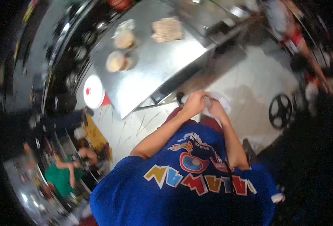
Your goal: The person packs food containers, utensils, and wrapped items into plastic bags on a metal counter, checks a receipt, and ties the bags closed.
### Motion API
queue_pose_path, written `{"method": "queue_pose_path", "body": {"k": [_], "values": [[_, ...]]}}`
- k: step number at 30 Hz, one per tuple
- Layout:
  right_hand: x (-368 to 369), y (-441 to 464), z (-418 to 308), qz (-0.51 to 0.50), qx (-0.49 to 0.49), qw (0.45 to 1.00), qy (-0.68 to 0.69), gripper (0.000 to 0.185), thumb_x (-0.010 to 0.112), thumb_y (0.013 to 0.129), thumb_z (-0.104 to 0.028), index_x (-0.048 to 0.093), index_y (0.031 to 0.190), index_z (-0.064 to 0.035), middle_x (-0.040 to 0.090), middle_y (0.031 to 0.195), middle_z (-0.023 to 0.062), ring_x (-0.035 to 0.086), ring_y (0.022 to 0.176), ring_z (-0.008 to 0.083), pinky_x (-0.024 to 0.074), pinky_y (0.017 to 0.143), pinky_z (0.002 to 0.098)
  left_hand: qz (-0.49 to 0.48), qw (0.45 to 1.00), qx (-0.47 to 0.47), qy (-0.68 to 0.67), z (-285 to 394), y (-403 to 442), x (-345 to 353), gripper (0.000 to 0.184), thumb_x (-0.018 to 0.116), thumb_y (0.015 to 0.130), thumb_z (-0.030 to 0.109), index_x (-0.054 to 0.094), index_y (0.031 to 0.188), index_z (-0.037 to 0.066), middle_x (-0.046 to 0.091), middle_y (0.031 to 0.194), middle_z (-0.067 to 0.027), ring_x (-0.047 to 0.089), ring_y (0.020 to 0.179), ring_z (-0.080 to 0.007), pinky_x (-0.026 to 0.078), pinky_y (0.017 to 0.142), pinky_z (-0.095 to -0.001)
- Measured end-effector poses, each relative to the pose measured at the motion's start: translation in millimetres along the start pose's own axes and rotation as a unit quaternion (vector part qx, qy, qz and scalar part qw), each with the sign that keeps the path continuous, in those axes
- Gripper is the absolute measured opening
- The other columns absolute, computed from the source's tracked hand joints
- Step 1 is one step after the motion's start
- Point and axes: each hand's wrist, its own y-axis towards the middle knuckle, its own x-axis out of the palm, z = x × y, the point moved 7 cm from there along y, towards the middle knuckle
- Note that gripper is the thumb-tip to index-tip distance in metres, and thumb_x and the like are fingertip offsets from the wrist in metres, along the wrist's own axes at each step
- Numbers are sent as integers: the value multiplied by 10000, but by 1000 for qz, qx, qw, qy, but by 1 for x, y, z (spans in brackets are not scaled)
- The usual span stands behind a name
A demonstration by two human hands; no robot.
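Both my hands are together in front of my waist, beyond the edge of the steel table. My left hand (195, 102) is closed, its fingers bent near a white, thin, crumpled thing (222, 101) that looks like a plastic bag or cloth. On its right, my right hand (215, 109) is closed on the same white thing, the fingertips close to those of my left hand. Blur hides exactly how the fingers grip it.
On the steel table (155, 71) stand round tubs (116, 62) and a stack of flat, beige pieces (167, 29). A red bucket with a white lid (93, 92) is by its corner. One person in green (62, 179) is at lower left; another person's arm (312, 62) shows at right.
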Motion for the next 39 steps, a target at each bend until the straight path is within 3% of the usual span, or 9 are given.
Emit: {"method": "queue_pose_path", "body": {"k": [1, 4, 7, 11, 13, 15, 23, 29, 39], "values": [[6, 4, -19, -21, -68, 997, -22, 304, 546, 879, -123, 655, 1104, 48, 662, 1039, 281, 658, 926, 392, 519, 842, 396, 29, 998, -46, -20, -23, -7, -18, 288, 581, 765, 33, 703, 1026, 19, 670, 1009, -235, 630, 985, -417, 493, 902, -427], [-52, 19, -185, -273, 5, 949, 156, 346, 616, 910, -154, 628, 1204, 27, 684, 1099, 216, 651, 1056, 294, 479, 944, 362, 85, 979, -173, -65, -49, -49, -84, 188, 669, 837, 167, 680, 965, 29, 699, 951, -198, 671, 931, -292, 496, 877, -361], [-81, 90, -265, -155, -70, 948, 267, 357, 692, 872, -230, 657, 1124, 20, 712, 988, 142, 688, 875, 211, 535, 818, 338, 163, 964, -164, -130, -86, -77, -129, 190, 721, 839, 195, 630, 904, 42, 677, 929, -121, 633, 933, -207, 476, 874, -332], [-37, 247, -312, -62, -128, 970, 196, 577, 785, 807, -298, 574, 1269, -22, 650, 1184, 129, 629, 1074, 203, 518, 885, 354, 206, 949, -141, -193, -111, -88, -177, 172, 697, 792, 70, 619, 941, 36, 635, 984, -110, 609, 997, -234, 452, 927, -333], [13, 336, -314, -12, -131, 971, 198, 740, 813, 780, -361, 490, 1338, 1, 607, 1240, 153, 587, 1148, 221, 513, 902, 368, 225, 948, -88, -207, -132, -84, -189, 129, 671, 811, 17, 629, 931, 39, 626, 981, -77, 587, 1000, -192, 438, 946, -315], [43, 402, -314, 43, 16, 963, 266, 803, 823, 769, -410, 471, 1350, 17, 613, 1223, 157, 606, 1122, 246, 520, 891, 374, 220, 952, -67, -200, -117, -75, -216, 173, 646, 797, -25, 643, 960, 34, 628, 997, -103, 598, 1022, -246, 437, 960, -334], [103, 459, -302, 3, 87, 864, 496, 494, 643, 954, -342, 563, 1293, 8, 630, 1193, 109, 621, 1040, 199, 493, 885, 333, 214, 944, -64, -244, -131, -45, -275, 225, 605, 778, -57, 649, 982, 29, 625, 1008, -125, 600, 1032, -294, 446, 958, -353], [63, 437, -274, -11, 103, 816, 569, 469, 517, 1024, -340, 483, 1363, -18, 566, 1338, 110, 534, 1240, 232, 398, 1079, 377, 223, 940, -91, -242, -155, -16, -288, 330, 581, 775, -53, 660, 1083, 32, 637, 1080, -139, 605, 1074, -284, 443, 977, -343], [-91, 354, -273, -41, 159, 701, 694, 465, 432, 1050, -352, 447, 1417, -66, 499, 1426, 113, 482, 1307, 271, 356, 1132, 441, 249, 948, -123, -159, -101, 45, -321, 438, 557, 801, -3, 627, 1230, 56, 614, 1212, -147, 578, 1163, -274, 429, 1002, -357]]}}
